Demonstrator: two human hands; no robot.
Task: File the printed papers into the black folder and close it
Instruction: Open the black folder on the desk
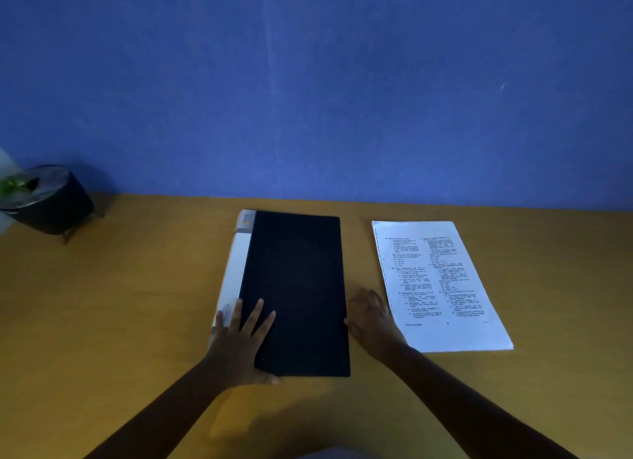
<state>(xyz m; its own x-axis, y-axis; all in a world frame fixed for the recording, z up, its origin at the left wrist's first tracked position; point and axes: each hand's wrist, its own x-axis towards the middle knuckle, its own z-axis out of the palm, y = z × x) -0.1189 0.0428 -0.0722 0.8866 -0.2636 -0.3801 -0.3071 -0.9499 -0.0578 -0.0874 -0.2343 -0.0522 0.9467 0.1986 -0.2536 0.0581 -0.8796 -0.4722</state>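
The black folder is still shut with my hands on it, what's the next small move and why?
Probably lift the cover open with the right hand, which sits at the black folder's free edge, while the left hand lies flat near the spine. The folder lies closed and the printed papers wait beside it on the table.

One black folder [296, 292], one paper stack [438, 284] at 3 o'clock, one pot [48, 201] at 10, two hands.

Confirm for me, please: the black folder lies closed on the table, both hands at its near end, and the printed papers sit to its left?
Not quite: the head view shows the printed papers to the right of the black folder, beside the right hand. The folder does lie closed on the table, with the left hand on its cover.
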